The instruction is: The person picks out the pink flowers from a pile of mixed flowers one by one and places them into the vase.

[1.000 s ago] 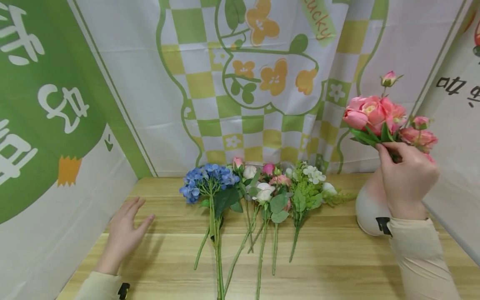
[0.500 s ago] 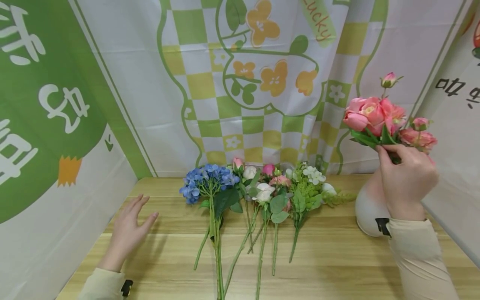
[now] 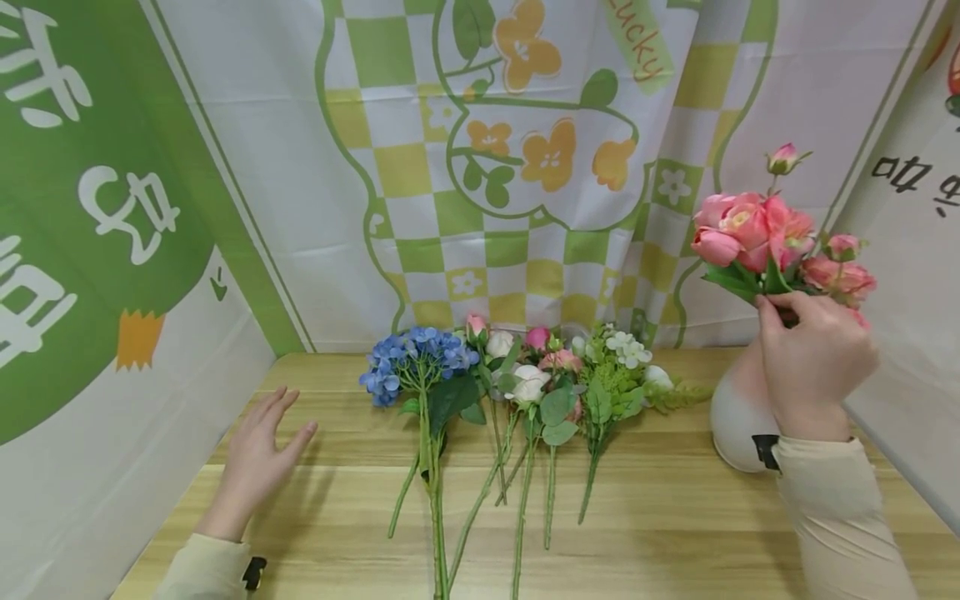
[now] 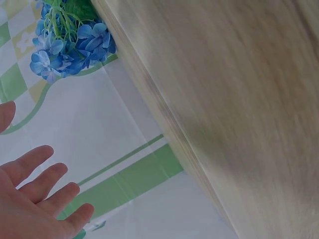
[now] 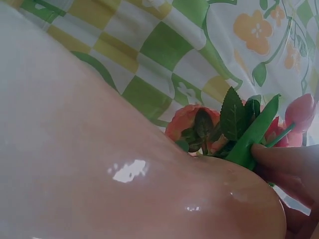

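Above the vase's mouth, my right hand point(image 3: 821, 358) pinches the pink flowers point(image 3: 750, 229) just below their heads, by the green leaves. The glossy white and pink vase point(image 3: 738, 417) stands at the right, partly behind the hand and wrist. More coral-pink blooms point(image 3: 840, 279) show behind the hand; how far any stems reach into the vase is hidden. In the right wrist view the vase point(image 5: 149, 169) fills the foreground, with the fingers point(image 5: 286, 162) against a green leaf. My left hand point(image 3: 255, 458) is held over the table's left side, fingers spread, touching no flower.
On the wooden table point(image 3: 637, 550) lie a blue hydrangea point(image 3: 420, 358), white roses point(image 3: 528, 383), a deep pink bud point(image 3: 537, 337) and a green sprig with white blossoms point(image 3: 611, 383). Stems point toward the front edge. A printed curtain point(image 3: 510, 242) hangs behind, with cloth walls either side.
My left hand has shifted slightly up and to the right. The pinched pink flowers have moved a touch to the right. Flowers on the table lie as before.
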### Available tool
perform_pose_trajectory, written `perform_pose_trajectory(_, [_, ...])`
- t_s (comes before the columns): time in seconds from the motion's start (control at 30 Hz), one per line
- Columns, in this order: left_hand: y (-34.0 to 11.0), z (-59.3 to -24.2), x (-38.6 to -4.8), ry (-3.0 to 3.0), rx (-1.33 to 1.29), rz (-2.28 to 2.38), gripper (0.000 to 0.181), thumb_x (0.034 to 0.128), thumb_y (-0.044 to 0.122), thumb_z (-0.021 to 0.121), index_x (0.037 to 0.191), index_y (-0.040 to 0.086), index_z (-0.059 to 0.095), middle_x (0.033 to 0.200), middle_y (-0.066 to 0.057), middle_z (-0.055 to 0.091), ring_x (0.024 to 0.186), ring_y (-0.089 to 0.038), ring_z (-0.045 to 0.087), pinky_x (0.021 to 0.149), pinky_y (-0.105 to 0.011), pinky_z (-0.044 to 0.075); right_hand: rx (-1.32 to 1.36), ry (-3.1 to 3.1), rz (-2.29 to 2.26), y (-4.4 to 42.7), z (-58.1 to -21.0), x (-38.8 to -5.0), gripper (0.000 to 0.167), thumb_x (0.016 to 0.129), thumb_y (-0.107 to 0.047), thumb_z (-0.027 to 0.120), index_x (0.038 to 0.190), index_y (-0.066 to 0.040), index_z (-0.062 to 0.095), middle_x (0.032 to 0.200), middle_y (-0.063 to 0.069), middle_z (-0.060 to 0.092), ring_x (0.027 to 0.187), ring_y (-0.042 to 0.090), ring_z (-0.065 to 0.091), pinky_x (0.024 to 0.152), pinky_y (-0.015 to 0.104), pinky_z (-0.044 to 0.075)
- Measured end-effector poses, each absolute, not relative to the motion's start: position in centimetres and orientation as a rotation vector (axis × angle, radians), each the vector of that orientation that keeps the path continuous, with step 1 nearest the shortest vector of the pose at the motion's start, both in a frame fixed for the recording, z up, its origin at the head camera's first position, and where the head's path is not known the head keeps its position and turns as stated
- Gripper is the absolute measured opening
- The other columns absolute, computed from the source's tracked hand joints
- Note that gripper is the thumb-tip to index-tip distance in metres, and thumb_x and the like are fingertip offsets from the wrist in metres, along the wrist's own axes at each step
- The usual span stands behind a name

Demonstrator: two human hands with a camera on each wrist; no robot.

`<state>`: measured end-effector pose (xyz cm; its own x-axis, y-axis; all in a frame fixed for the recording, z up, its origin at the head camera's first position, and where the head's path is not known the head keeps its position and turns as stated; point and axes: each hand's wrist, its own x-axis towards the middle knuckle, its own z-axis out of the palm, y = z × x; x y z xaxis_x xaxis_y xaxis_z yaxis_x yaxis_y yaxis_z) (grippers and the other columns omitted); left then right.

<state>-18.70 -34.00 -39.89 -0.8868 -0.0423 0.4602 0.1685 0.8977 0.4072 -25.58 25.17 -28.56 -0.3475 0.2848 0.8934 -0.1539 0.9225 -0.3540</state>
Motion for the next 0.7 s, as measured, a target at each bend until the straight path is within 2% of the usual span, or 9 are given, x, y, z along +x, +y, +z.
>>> perform_pose_trajectory(0.1, [-34.05,-39.93,-18.76,-2.594,-0.092,-0.606,0.061,0.0929,0.034,0.058,0.138,-0.003,0.042,0.145,-0.029,0.035,0.126,-0.054,0.033,0.096,-0.073,0.023,-0.098,-1.853,0.484,25.20,-28.66,-25.71,0.028,0.087,-0.027,0.068,0.084,0.000,0.075,0.086,0.023,0.068,0.078,0.045,0.057,0.065,0.057,0.036])
perform_pose_trajectory(0.23, [-34.11,-40.01,-18.78,-2.595,-0.092,-0.602,0.061,0.0927,0.034,0.059,0.138,-0.003,0.042,0.145,-0.029,0.035,0.126,-0.054,0.033,0.095,-0.073,0.024,-0.107,-1.844,0.541,25.19,-28.62,-25.86,0.028,0.085,-0.024,0.071,0.083,0.004,0.074,0.092,0.025,0.061,0.089,0.046,0.049,0.077,0.056,0.031])
perform_pose_trajectory(0.47, [-34.15,-40.06,-18.82,-2.595,-0.085,-0.609,0.061,0.0929,0.034,0.058,0.139,-0.002,0.041,0.145,-0.029,0.034,0.126,-0.054,0.033,0.095,-0.073,0.022,-0.144,-1.825,0.562,25.07,-28.63,-26.04,0.025,0.084,-0.020,0.073,0.082,0.005,0.073,0.093,0.026,0.060,0.089,0.045,0.048,0.079,0.055,0.028])
perform_pose_trajectory(0.7, [-33.84,-39.92,-19.07,-2.581,-0.111,-0.594,0.060,0.0925,0.033,0.059,0.137,-0.004,0.043,0.144,-0.029,0.035,0.127,-0.053,0.033,0.099,-0.070,0.024,-0.148,-1.855,0.548,25.16,-28.59,-25.72,0.028,0.086,-0.023,0.071,0.084,0.005,0.073,0.095,0.025,0.060,0.091,0.045,0.050,0.080,0.056,0.029])
